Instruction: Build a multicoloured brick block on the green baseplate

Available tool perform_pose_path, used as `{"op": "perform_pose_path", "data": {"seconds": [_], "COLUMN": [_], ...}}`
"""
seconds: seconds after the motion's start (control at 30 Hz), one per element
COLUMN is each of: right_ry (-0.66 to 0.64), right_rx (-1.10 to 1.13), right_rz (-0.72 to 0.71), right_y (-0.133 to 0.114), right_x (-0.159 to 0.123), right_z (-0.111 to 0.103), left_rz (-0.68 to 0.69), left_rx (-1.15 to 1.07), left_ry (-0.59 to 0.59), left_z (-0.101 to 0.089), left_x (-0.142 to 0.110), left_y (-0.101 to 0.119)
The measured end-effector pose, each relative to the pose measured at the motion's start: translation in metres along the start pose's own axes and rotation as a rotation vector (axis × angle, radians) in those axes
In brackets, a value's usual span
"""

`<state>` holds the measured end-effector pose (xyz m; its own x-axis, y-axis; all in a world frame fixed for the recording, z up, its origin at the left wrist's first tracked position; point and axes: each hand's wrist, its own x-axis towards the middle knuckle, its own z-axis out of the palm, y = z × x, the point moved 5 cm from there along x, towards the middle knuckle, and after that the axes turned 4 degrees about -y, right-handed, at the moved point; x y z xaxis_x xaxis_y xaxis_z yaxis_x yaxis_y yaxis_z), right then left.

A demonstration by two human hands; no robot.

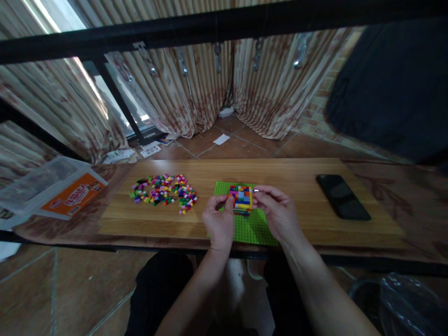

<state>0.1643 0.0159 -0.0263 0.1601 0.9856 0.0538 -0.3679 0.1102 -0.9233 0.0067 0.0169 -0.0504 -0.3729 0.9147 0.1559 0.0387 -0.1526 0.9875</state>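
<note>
A multicoloured block built from small toy bricks point(242, 198) stands on a green studded baseplate point(252, 228) in front of me. My left hand point(220, 220) is closed against its left side, the thumb at the upper left edge. At the block's right side is my right hand point(280, 212), thumb and index finger pinched on a tiny pale brick point(256, 190). The other fingers of that hand curl close to the block's right wall. Both palms partly cover the baseplate.
Loose coloured bricks point(164, 189) are spread over the left of the wooden board point(203, 170). A black phone point(342, 197) lies at the right. Far left sits a clear plastic box point(52, 186) with an orange label. A dark table rail point(196, 30) crosses beyond the board.
</note>
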Motion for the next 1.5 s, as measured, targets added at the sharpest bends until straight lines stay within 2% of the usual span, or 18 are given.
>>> {"op": "perform_pose_path", "data": {"seconds": [0.37, 0.9, 1.07, 1.5], "right_ry": [-0.006, -0.024, -0.026, 0.029], "right_rx": [-0.016, -0.014, -0.006, -0.146], "right_rz": [0.009, 0.009, 0.017, -0.035], "right_y": [0.003, 0.006, 0.006, 0.006], "right_x": [0.0, 0.0, 0.0, 0.002], "right_z": [0.0, 0.0, 0.001, 0.001], "left_rz": [0.009, -0.059, -0.06, -0.214], "left_rx": [0.068, 0.072, -0.003, -0.183], "left_ry": [0.072, -0.106, -0.143, -0.141], "left_z": [0.004, 0.002, 0.001, 0.008], "left_x": [-0.007, 0.001, 0.001, 0.019], "left_y": [0.0, -0.002, -0.004, -0.011]}}
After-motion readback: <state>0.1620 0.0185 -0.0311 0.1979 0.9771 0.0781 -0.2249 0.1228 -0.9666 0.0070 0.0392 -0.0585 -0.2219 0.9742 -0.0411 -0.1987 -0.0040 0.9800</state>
